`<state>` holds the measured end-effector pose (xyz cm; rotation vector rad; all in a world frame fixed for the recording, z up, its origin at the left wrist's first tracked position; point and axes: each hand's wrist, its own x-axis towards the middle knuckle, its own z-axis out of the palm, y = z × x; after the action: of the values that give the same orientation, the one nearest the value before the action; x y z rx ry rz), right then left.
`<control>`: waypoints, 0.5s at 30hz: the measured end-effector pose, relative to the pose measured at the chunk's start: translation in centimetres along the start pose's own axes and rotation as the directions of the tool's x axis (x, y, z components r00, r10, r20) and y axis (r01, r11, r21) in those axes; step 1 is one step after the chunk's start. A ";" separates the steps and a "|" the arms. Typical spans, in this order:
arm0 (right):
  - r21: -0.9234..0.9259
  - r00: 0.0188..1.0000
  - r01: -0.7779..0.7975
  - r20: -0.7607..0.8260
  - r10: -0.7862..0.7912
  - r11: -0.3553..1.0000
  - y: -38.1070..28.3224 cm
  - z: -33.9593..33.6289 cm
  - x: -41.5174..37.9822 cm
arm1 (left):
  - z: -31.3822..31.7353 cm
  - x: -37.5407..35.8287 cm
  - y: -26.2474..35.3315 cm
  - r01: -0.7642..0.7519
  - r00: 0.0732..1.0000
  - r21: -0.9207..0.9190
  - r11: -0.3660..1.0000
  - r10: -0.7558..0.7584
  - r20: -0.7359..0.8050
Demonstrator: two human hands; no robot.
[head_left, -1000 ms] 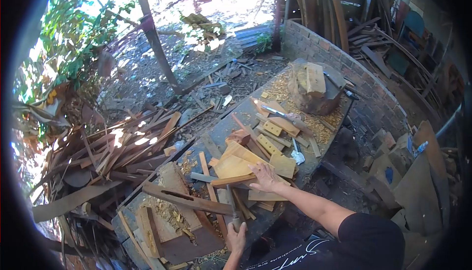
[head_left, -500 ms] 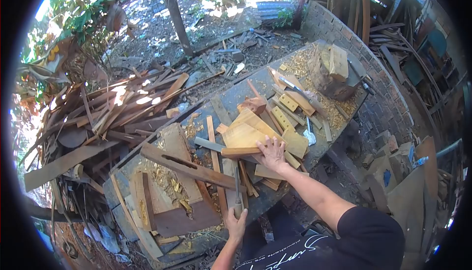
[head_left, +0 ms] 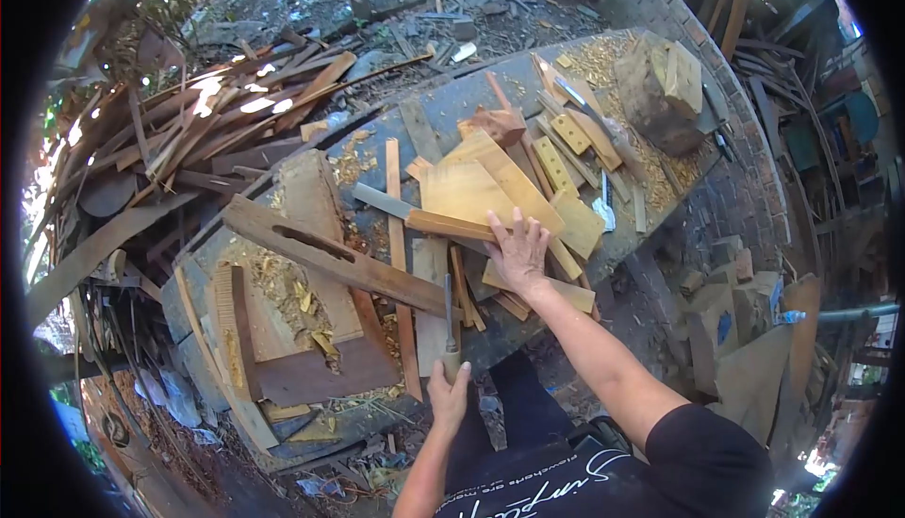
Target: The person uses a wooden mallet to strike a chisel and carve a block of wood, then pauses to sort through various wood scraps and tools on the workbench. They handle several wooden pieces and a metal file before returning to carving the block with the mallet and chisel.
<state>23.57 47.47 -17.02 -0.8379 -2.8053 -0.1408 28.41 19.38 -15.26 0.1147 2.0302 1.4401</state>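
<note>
My left hand point(head_left: 449, 394) is closed around the handle of a chisel point(head_left: 451, 320), whose blade points up, away from me, near the end of a long slotted wooden piece point(head_left: 330, 252). At the centre of the bench, my right hand point(head_left: 520, 252) lies with fingers spread over the edge of a light wooden block point(head_left: 481, 179). Beneath its fingertips is the end of a narrow wooden bar point(head_left: 451, 226), and a grey flat blade-like strip point(head_left: 381, 201) extends from the bar's far end. The palm's underside is hidden.
Yellow blocks with holes point(head_left: 556, 164) lie right of centre. A log stump point(head_left: 650, 94) stands at the bench's far right. Wood shavings point(head_left: 283, 282) cover boards at the left. Scrap wood point(head_left: 189, 150) is heaped beyond the bench, and a brick wall point(head_left: 745, 141) runs along the right.
The camera view has shifted, so the bench appears higher and turned. The grey strip and narrow bar are now tilted more, with the strip's end farther from me. Both hands keep similar poses.
</note>
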 end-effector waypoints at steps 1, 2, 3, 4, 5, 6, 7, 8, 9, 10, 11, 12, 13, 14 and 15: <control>0.053 1.000 0.024 -0.015 -0.023 0.998 0.3 -0.4 -0.1 | -0.4 0.0 -0.9 -0.016 1.000 0.025 1.000 0.016 0.010; 0.049 1.000 0.017 0.009 -0.017 0.999 0.7 -0.8 -0.3 | -0.9 -0.1 -1.1 -0.031 0.999 0.052 0.998 0.030 0.018; 0.091 0.999 0.040 0.016 -0.042 0.995 1.0 -1.2 -0.2 | -1.5 -0.3 -0.3 -0.048 0.998 0.067 0.997 0.046 0.033; 0.136 0.998 0.063 0.021 -0.066 0.989 1.1 -1.6 -0.1 | -2.0 -0.4 -1.4 -0.027 0.999 0.101 0.995 0.023 0.049; 0.158 0.996 0.082 0.015 -0.085 0.984 1.2 -2.1 -0.4 | -2.7 -0.7 -1.5 -0.059 0.997 0.132 0.989 0.053 0.048; 0.179 0.994 0.108 -0.001 -0.109 0.978 1.4 -2.4 -0.4 | -3.1 -0.8 -1.3 -0.098 0.995 0.159 0.982 0.093 0.041; 0.189 0.994 0.110 0.006 -0.113 0.976 1.6 -2.4 -0.6 | -3.6 -1.2 -1.0 -0.084 0.996 0.163 0.983 0.078 0.041; 0.194 0.993 0.112 0.008 -0.116 0.975 1.7 -2.3 -0.7 | -4.0 -1.2 -0.6 -0.084 0.996 0.164 0.983 0.077 0.043; 0.214 0.995 0.081 0.037 -0.091 0.973 1.7 -2.3 -0.6 | -4.4 -1.4 -0.2 -0.089 0.996 0.165 0.982 0.082 0.045; 0.234 0.996 0.050 0.060 -0.066 0.971 1.5 -2.3 -0.5 | -4.8 -1.7 -0.2 -0.095 0.995 0.168 0.981 0.089 0.040; 0.271 0.994 -0.021 0.112 -0.010 0.962 1.1 -2.5 -0.2 | -5.0 -1.7 0.0 -0.099 0.995 0.154 0.983 0.096 0.028; 0.274 0.996 -0.015 0.093 -0.011 0.962 0.7 -2.8 0.1 | -5.2 -1.7 0.3 -0.109 0.994 0.140 0.984 0.107 0.015; 0.272 0.995 -0.027 0.096 0.001 0.962 0.3 -3.1 0.4 | -5.6 -1.6 0.6 -0.131 0.991 0.141 0.981 0.131 0.010; 0.267 0.995 -0.041 0.094 0.017 0.963 0.1 -3.3 1.1 | -5.8 -1.6 1.0 -0.134 0.991 0.137 0.981 0.134 0.011; 0.237 0.994 -0.026 0.108 0.001 0.971 -0.4 -3.1 1.8 | -6.0 -1.6 1.4 -0.134 0.991 0.134 0.982 0.133 0.021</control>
<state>22.48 47.64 -13.60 -0.8285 -2.8377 0.2459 26.06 14.32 -12.18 0.3212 2.1444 1.3770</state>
